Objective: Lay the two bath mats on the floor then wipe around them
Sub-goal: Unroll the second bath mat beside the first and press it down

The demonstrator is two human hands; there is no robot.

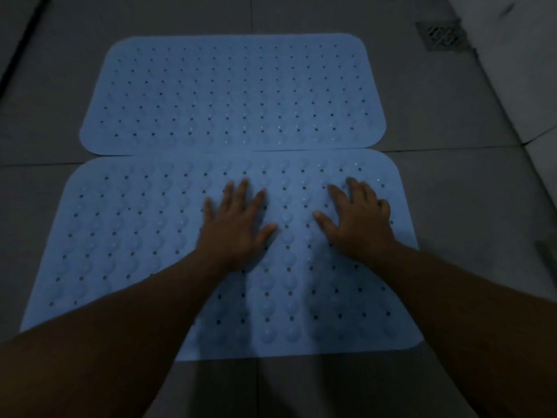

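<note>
Grey tiled floor (452, 191) carries two blue bath mats, far mat (232, 92) touching near mat (135, 236).

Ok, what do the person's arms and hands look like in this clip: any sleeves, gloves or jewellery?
Both forearms are bare as far as the frame shows; no sleeves visible. The left hand and right hand wear no gloves. No watch, bracelet or ring is discernible, though the dim, slightly blurred picture could hide something small.

We see a dim floor (452, 122) of large grey tiles, divided by thin grout lines (253, 13). At upper right a square drain grate (440, 35) with a patterned cover sits flush in the tile, just beside a pale wall base (518, 70) running diagonally down the right edge.
</note>
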